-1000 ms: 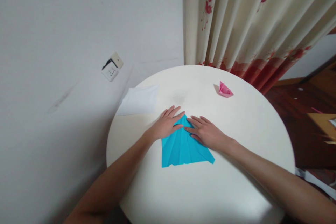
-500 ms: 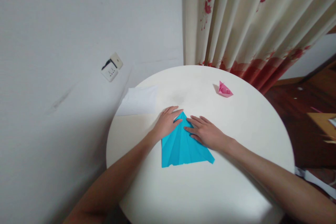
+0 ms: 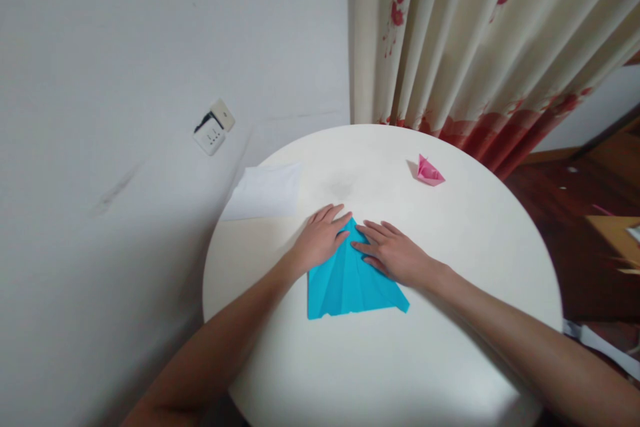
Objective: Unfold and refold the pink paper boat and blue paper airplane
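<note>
On the round table (image 3: 450,320), both hands' flat, spread fingers (image 3: 373,232) press a creased, triangular blue paper (image 3: 350,283)

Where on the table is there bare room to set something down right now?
Bare: the near half of the table, below the blue paper; the right side, between the right hand and the rim, below the pink paper boat; a smaller far strip between boat and white sheet. Crowded: the middle, where the left hand and right hand press the blue paper.

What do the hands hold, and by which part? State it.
Nothing is gripped. The left hand and right hand lie flat on the blue folded paper, pressing its upper slanted edges near the tip against the table.
</note>
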`<move>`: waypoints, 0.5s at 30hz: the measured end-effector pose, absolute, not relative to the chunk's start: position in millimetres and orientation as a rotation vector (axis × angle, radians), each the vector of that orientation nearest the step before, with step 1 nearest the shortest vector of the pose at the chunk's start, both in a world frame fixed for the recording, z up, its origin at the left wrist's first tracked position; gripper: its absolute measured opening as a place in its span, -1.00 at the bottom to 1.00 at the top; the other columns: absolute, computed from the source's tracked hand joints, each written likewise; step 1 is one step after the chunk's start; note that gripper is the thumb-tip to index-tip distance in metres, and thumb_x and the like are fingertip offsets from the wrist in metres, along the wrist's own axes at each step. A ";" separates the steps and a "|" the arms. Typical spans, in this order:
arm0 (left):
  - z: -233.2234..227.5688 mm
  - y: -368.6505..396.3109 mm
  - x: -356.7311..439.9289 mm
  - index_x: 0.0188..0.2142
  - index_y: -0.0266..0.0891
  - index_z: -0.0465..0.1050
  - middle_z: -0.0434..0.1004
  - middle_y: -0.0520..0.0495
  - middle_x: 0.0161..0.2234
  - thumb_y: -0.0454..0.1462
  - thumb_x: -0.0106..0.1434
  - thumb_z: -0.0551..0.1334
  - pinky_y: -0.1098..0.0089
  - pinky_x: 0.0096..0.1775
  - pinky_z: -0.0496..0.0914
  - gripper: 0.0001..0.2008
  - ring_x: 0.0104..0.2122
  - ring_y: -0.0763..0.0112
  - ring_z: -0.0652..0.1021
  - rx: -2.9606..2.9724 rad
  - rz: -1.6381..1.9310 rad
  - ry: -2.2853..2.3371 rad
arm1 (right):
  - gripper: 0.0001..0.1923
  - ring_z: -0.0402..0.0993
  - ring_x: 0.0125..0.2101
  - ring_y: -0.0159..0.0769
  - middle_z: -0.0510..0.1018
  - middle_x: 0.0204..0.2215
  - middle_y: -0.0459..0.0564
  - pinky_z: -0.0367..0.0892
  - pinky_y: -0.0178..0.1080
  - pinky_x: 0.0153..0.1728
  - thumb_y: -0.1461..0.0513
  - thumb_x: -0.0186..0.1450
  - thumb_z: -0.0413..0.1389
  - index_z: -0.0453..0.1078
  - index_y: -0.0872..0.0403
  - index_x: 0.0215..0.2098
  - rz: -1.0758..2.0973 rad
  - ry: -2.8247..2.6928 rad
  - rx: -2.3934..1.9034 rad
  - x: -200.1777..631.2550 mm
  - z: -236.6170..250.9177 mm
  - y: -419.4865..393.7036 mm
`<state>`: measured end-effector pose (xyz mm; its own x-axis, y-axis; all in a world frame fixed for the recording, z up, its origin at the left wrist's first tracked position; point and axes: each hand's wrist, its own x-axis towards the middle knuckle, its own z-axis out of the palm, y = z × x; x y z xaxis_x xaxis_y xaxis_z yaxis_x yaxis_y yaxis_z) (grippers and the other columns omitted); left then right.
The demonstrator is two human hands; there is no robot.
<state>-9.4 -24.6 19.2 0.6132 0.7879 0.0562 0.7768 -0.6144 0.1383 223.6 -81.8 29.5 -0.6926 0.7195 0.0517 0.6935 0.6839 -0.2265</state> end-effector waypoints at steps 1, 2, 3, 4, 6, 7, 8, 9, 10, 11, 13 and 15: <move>18.3 -24.7 -8.8 0.33 -0.07 0.23 0.15 -0.14 0.37 -0.10 0.46 0.04 0.05 0.29 0.15 -0.52 0.35 0.07 0.18 2.721 0.169 1.334 | -0.56 0.10 0.34 0.09 0.20 0.36 0.18 0.12 0.23 0.25 0.15 0.48 -0.03 0.30 -0.05 0.30 0.286 -2.755 -1.162 223.6 28.9 -81.7; 17.7 -24.7 -8.5 0.33 -0.06 0.22 0.14 -0.13 0.38 -0.10 0.46 0.04 0.05 0.29 0.14 -0.51 0.36 0.07 0.16 2.713 0.166 1.335 | -0.55 0.09 0.34 0.09 0.20 0.36 0.18 0.12 0.23 0.25 0.15 0.48 -0.03 0.29 -0.05 0.30 0.288 -2.754 -1.162 223.6 28.4 -81.6; 17.3 -24.7 -8.3 0.34 -0.06 0.21 0.13 -0.12 0.38 -0.10 0.46 0.04 0.05 0.30 0.13 -0.51 0.36 0.07 0.15 2.706 0.163 1.336 | -0.55 0.09 0.35 0.09 0.20 0.36 0.17 0.12 0.22 0.25 0.15 0.48 -0.03 0.29 -0.05 0.31 0.290 -2.756 -1.160 223.7 28.0 -81.6; 17.2 -24.6 -8.4 0.34 -0.06 0.20 0.12 -0.12 0.39 -0.10 0.46 0.04 0.05 0.30 0.13 -0.50 0.36 0.07 0.15 2.702 0.159 1.337 | -0.55 0.08 0.35 0.08 0.19 0.36 0.17 0.11 0.22 0.26 0.15 0.48 -0.03 0.28 -0.05 0.31 0.293 -2.759 -1.161 223.9 27.8 -81.6; 17.1 -24.3 -8.8 0.34 -0.06 0.20 0.11 -0.12 0.39 -0.09 0.46 0.03 0.04 0.30 0.12 -0.50 0.37 0.06 0.14 2.700 0.150 1.336 | -0.55 0.08 0.35 0.08 0.18 0.37 0.17 0.11 0.22 0.26 0.14 0.48 -0.04 0.28 -0.05 0.31 0.294 -2.763 -1.165 224.2 27.7 -81.6; 17.1 -24.2 -9.1 0.34 -0.05 0.19 0.11 -0.11 0.39 -0.09 0.46 0.03 0.04 0.30 0.12 -0.50 0.37 0.06 0.14 2.701 0.147 1.333 | -0.55 0.08 0.35 0.08 0.18 0.37 0.18 0.11 0.22 0.26 0.14 0.49 -0.05 0.28 -0.04 0.31 0.294 -2.765 -1.165 224.4 27.7 -81.6; 17.0 -24.1 -9.4 0.34 -0.05 0.19 0.11 -0.11 0.39 -0.08 0.46 0.03 0.04 0.30 0.12 -0.50 0.37 0.06 0.13 2.701 0.145 1.331 | -0.55 0.07 0.35 0.08 0.18 0.37 0.18 0.11 0.22 0.26 0.13 0.49 -0.06 0.27 -0.04 0.32 0.294 -2.766 -1.164 224.5 27.7 -81.5; 16.9 -24.0 -9.7 0.34 -0.04 0.19 0.11 -0.11 0.39 -0.08 0.46 0.03 0.04 0.30 0.12 -0.50 0.37 0.06 0.13 2.700 0.145 1.327 | -0.54 0.07 0.35 0.08 0.18 0.37 0.18 0.11 0.22 0.26 0.13 0.49 -0.06 0.27 -0.04 0.32 0.294 -2.766 -1.164 224.6 27.7 -81.4; 16.7 -24.0 -10.0 0.34 -0.03 0.19 0.11 -0.11 0.39 -0.07 0.46 0.03 0.04 0.30 0.12 -0.50 0.37 0.06 0.13 2.698 0.146 1.324 | -0.54 0.07 0.35 0.07 0.18 0.37 0.18 0.11 0.22 0.26 0.13 0.49 -0.06 0.27 -0.04 0.32 0.294 -2.765 -1.163 224.7 27.6 -81.3; 16.5 -23.9 -10.2 0.35 -0.03 0.18 0.10 -0.11 0.39 -0.07 0.46 0.04 0.04 0.30 0.12 -0.50 0.37 0.05 0.13 2.695 0.148 1.323 | -0.54 0.07 0.35 0.07 0.18 0.37 0.18 0.11 0.22 0.26 0.13 0.49 -0.06 0.27 -0.04 0.32 0.295 -2.764 -1.162 224.7 27.6 -81.3; 16.1 -23.9 -10.7 0.35 -0.03 0.18 0.09 -0.11 0.40 -0.05 0.46 0.04 0.03 0.30 0.12 -0.49 0.37 0.05 0.12 2.690 0.149 1.321 | -0.54 0.07 0.35 0.07 0.19 0.37 0.18 0.11 0.22 0.25 0.13 0.48 -0.05 0.27 -0.05 0.32 0.296 -2.758 -1.161 224.6 27.7 -81.3; 15.8 -23.9 -11.1 0.35 -0.03 0.17 0.08 -0.11 0.40 -0.05 0.45 0.04 0.02 0.30 0.11 -0.48 0.38 0.05 0.11 2.686 0.145 1.315 | -0.55 0.08 0.35 0.08 0.19 0.36 0.19 0.12 0.23 0.25 0.13 0.48 -0.05 0.28 -0.05 0.31 0.296 -2.756 -1.159 224.4 27.7 -81.4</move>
